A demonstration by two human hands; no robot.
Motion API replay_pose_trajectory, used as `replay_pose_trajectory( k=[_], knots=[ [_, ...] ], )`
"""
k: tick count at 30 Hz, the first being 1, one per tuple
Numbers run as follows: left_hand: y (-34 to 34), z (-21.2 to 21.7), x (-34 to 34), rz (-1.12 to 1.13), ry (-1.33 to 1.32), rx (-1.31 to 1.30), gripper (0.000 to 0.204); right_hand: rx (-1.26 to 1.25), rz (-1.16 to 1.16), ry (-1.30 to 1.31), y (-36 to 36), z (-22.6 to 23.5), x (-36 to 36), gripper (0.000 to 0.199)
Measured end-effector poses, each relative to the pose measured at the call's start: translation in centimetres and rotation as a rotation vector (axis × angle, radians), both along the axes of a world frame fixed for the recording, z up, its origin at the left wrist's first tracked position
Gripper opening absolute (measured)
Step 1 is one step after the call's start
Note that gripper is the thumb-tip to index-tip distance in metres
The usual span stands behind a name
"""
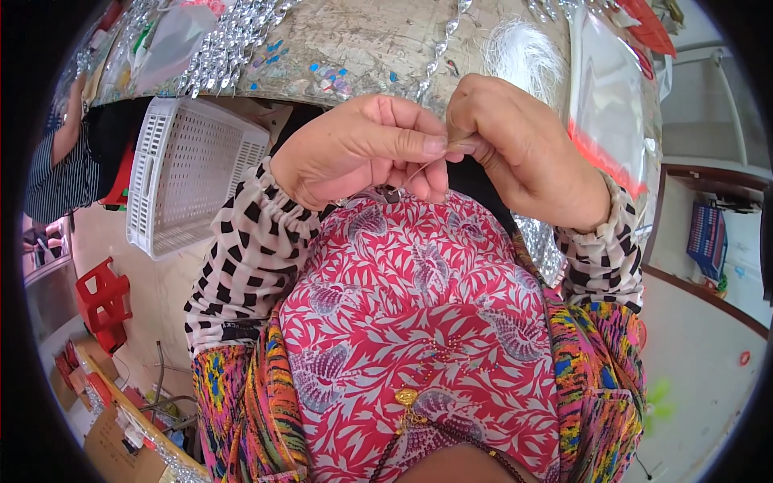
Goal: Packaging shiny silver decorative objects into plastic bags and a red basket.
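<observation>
My left hand (pixel 366 153) and my right hand (pixel 523 149) meet just in front of the table's near edge. Thumb and forefinger of the left are pinched together, its other fingers curled below. The right is closed, its thumb and fingertips pressed against the left's tips. A thin pale strand (pixel 417 171) runs down from the pinch across the left fingers; its upper end is hidden between the fingertips. Below the left palm shows a small dark shiny piece (pixel 392 195), too small to name. A bundle of fine white strands (pixel 523 56) lies on the table beyond my right hand.
Silver twisted strips (pixel 229 52) and a single silver strip (pixel 440 52) lie across the worn table (pixel 362 44), with blue bits scattered about. A clear red-edged bag (pixel 608 101) is at right. A white plastic basket (pixel 189 173) and red stool (pixel 103 296) stand left, near another person (pixel 64 169).
</observation>
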State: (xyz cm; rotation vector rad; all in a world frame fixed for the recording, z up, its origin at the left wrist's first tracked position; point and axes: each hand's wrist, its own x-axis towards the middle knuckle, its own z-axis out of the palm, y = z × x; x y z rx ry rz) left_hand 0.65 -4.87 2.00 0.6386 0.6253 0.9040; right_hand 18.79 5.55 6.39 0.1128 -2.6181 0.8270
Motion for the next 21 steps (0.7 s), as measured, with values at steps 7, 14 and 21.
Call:
replay_pose_trajectory(
  k=[7,14,21],
  knots=[
    [-0.4,0.1,-0.1,0.089,0.016,-0.022,0.016,0.007,0.009,0.009,0.0,-0.4,-0.1,0.011],
    [-1.2,1.4,0.7,0.304,0.187,-0.006,0.014,-0.784,-0.268,-0.059,-0.1,-1.3,1.1,0.032],
    [-1.6,1.2,1.9,0.406,0.526,0.163,0.010,-0.474,-0.220,-0.041,-0.3,-1.5,2.0,0.026]
  ],
)
